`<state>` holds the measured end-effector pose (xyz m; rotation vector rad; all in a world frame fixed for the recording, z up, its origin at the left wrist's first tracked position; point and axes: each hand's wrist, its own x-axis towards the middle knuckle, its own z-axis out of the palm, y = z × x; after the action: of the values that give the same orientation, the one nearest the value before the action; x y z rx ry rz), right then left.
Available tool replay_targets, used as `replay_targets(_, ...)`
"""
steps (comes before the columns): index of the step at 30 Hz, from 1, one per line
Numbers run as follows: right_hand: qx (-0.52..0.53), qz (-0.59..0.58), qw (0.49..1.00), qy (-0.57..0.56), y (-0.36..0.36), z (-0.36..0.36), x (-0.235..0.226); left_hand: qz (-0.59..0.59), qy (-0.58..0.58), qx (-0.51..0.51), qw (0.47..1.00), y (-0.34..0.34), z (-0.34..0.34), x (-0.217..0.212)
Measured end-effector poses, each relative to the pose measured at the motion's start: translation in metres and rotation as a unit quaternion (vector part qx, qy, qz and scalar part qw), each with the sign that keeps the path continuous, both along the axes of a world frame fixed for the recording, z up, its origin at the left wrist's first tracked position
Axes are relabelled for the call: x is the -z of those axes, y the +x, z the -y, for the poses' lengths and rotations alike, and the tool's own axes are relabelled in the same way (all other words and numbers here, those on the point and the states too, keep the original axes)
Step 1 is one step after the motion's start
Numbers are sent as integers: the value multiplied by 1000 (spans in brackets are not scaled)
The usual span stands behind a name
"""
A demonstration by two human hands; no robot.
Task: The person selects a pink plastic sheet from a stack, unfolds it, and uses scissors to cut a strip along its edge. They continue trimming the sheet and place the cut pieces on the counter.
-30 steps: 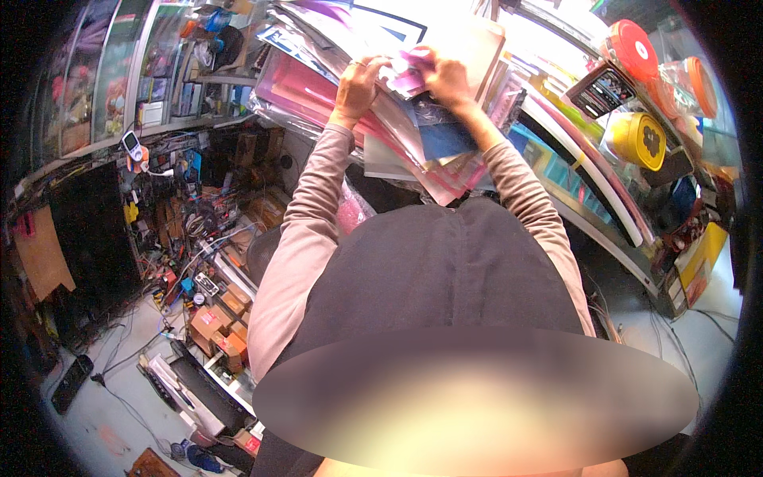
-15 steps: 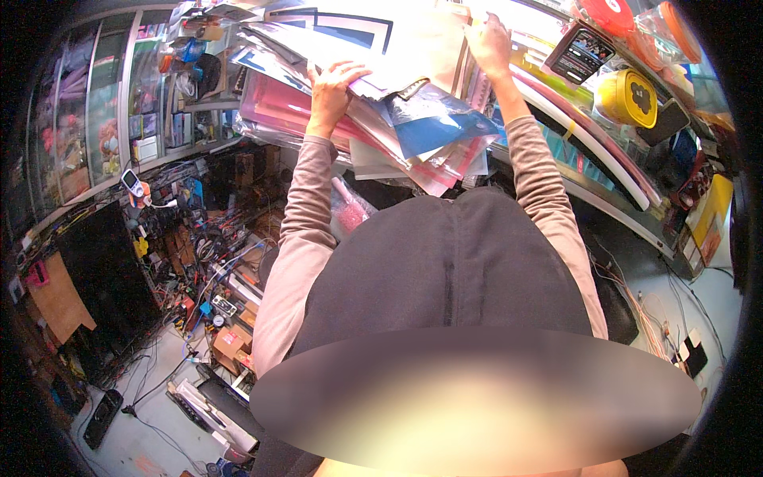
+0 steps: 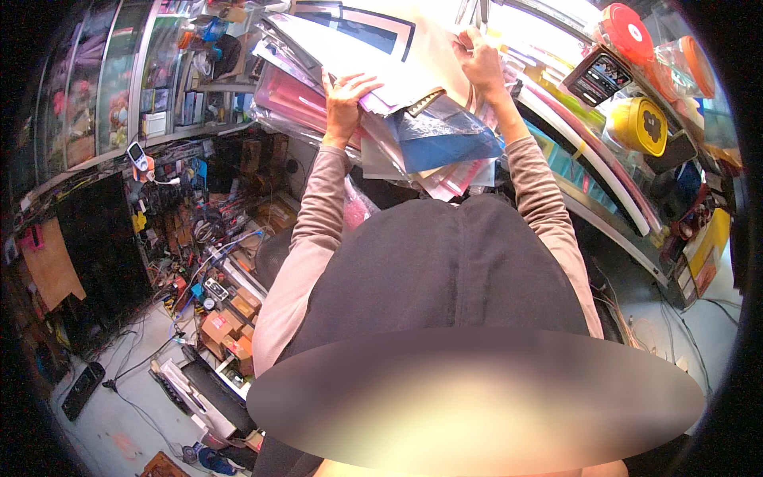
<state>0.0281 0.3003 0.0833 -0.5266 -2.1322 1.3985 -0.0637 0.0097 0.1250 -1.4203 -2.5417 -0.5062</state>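
A loose pile of papers and plastic sleeves spreads out before me, its sheets overlapping at many angles. My left hand (image 3: 347,103) lies on the pile's left part with its fingers spread over a white sheet (image 3: 358,60). Farther right, my right hand (image 3: 482,67) has its fingers curled in a pinch at the edge of a beige sheet (image 3: 437,44). Between the hands, a blue plastic folder (image 3: 449,145) sticks out toward me. Pink clear sleeves (image 3: 292,99) lie beneath on the left. The white sheet bears a dark blue frame pattern.
On the right stand a yellow-lidded tub (image 3: 642,126), a red-lidded jar (image 3: 628,32) and a phone (image 3: 598,75) with a lit screen. Glass-fronted shelves (image 3: 119,87) line the left. Cables, tools and small cardboard boxes (image 3: 226,327) crowd the floor at left.
My right hand has drawn slightly nearer and left, its fingers now curled at the beige sheet's edge. My left hand stays on the pile. The whole view has shifted a little.
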Motion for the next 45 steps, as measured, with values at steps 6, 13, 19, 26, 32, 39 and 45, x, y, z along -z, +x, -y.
replay_targets(6,64,26,994,81,-11,-16,-16,-4,12,-9,1000,1,2,2)
replay_targets(13,-140,264,851,431,-96,-16,-38,40,80,-68,994,12,1,16)
replay_targets(19,-185,108,925,314,-211,43,-27,65,171,-106,977,22,-4,33)
replay_targets(26,-238,174,897,329,-313,94,-8,88,214,-126,965,30,-2,39)
replay_targets(32,-269,197,878,343,-335,113,10,82,211,-142,964,40,2,37)
replay_targets(39,-304,186,871,337,-339,116,4,70,235,-147,958,51,3,27)
replay_targets(45,-333,148,883,295,-340,117,-17,25,228,-146,962,71,11,15)
